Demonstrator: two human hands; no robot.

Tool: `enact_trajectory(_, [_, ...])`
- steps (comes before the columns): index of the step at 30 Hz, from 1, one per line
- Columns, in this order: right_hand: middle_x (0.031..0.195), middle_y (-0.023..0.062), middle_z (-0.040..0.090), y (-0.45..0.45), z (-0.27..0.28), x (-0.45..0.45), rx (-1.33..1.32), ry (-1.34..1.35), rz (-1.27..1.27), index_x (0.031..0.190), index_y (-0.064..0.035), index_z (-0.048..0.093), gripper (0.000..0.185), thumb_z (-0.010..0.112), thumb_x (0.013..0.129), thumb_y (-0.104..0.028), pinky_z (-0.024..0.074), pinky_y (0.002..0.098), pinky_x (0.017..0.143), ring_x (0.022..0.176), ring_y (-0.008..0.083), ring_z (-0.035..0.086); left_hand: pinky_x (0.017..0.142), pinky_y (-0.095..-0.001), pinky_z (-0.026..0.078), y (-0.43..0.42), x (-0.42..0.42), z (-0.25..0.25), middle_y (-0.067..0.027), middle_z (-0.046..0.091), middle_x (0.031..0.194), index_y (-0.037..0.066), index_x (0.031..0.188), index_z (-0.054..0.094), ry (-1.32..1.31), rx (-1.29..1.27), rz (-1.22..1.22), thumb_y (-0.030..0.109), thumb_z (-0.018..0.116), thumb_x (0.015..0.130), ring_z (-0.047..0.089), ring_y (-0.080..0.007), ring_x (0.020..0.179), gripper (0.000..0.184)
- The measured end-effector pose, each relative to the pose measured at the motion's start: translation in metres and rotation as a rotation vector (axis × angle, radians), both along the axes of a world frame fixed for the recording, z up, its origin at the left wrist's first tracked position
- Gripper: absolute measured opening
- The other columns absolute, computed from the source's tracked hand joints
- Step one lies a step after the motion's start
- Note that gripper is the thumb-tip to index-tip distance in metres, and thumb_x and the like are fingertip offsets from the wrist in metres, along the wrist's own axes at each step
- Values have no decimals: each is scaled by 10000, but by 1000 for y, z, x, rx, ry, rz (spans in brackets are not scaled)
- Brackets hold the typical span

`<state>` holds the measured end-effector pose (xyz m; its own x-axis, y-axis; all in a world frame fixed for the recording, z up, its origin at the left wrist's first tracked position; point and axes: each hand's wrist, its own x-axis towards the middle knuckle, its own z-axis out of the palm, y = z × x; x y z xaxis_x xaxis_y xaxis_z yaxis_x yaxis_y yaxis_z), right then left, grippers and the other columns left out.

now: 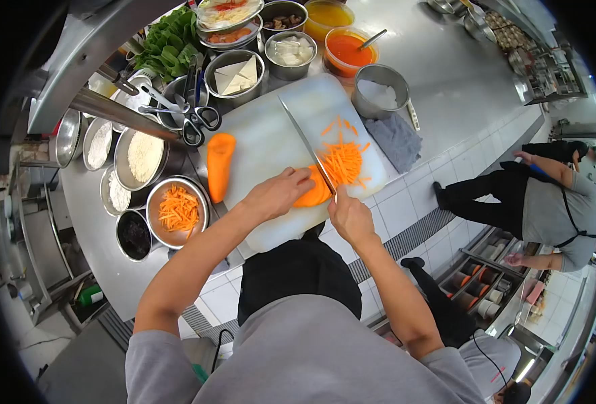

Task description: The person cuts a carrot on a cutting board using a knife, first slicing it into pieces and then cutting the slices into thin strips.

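Observation:
On a white cutting board [264, 128], my right hand [350, 214] is closed round the handle of a knife [303, 135], whose blade points away from me. Carrot slices [315, 192] lie just left of the blade, and my left hand [281, 194] rests on them with bent fingers. Right of the blade is a heap of carrot strips [344, 163]. A large peeled carrot piece [220, 167] sits at the board's left edge. Further left, a metal bowl [151, 205] holds more carrot strips [179, 209].
Bowls of white powder [99, 143] and crumbs [145, 157] stand left; scissors [193, 124] lie above. Tofu [236, 75], an orange sauce tub [348, 50] and a metal pot [381, 91] line the far side, near a grey cloth [395, 140]. Two people are at the right, another lower right.

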<state>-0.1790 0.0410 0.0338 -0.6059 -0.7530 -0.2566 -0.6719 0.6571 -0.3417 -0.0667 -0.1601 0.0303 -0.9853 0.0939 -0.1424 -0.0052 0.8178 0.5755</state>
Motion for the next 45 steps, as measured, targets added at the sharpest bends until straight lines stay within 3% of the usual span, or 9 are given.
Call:
enact_trajectory(6, [730,278,690,4,32,10,121,-36,-15,1075,-6,513,245,582,960,-211,572,563,626,684,465,705,1045,-414,524,1,0,2,-97,495,1439,55,1352,566,-53,12,14,-54,534,871,527,-340,1276,495])
enact_trajectory(11, [732,274,694,-5,-3,8,46,-9,-15,1081,-2,508,256,582,961,-216,577,563,640,701,461,713,1045,-413,521,-1,1,-1,-99,506,1438,51,1351,573,-15,14,15,-41,525,882,534,-337,1261,480])
enact_trajectory(15, [723,271,692,0,25,5,67,6,22,1068,-10,507,249,588,960,-219,583,561,648,694,462,713,1047,-413,518,1,0,-1,-104,513,1431,46,1349,573,-12,11,31,-36,521,889,536,-339,1258,470])
enact_trajectory(19, [737,271,697,1,15,16,158,-23,-27,1051,-13,506,240,587,963,-222,584,561,648,705,463,716,1047,-416,517,2,-1,-6,-109,516,1428,48,1343,579,4,26,32,-26,520,896,541,-344,1249,457])
enact_trajectory(21, [728,267,696,-5,-3,15,67,7,-45,1042,-16,504,231,581,966,-220,585,553,630,686,461,713,1046,-417,516,0,3,-6,-111,518,1425,48,1340,581,20,14,44,-23,519,899,544,-345,1244,451])
enact_trajectory(25, [722,268,694,0,14,7,38,25,7,1043,-16,505,231,587,962,-216,587,542,611,673,455,712,1045,-419,513,1,-1,-2,-111,522,1421,51,1332,583,13,12,34,-20,515,902,545,-349,1238,441])
enact_trajectory(27, [757,304,683,2,32,10,101,-36,1,1093,-8,481,269,576,967,-227,553,599,659,720,502,688,1045,-420,511,1,-1,-3,-111,523,1419,51,1332,583,7,16,31,-19,515,903,544,-351,1238,440])
enact_trajectory(34, [746,285,691,-5,-11,9,39,4,-30,1057,-12,515,260,597,959,-238,582,553,650,701,463,711,1035,-428,516,2,0,1,-110,524,1407,57,1324,579,1,19,33,-38,536,883,554,-356,1221,453])
enact_trajectory(45, [740,287,684,-1,28,14,60,-4,-11,1086,4,498,287,594,960,-235,559,574,645,697,491,691,972,-450,554,6,-17,13,-126,533,1346,72,1304,571,-131,-100,-8,-43,577,861,587,-375,1154,458])
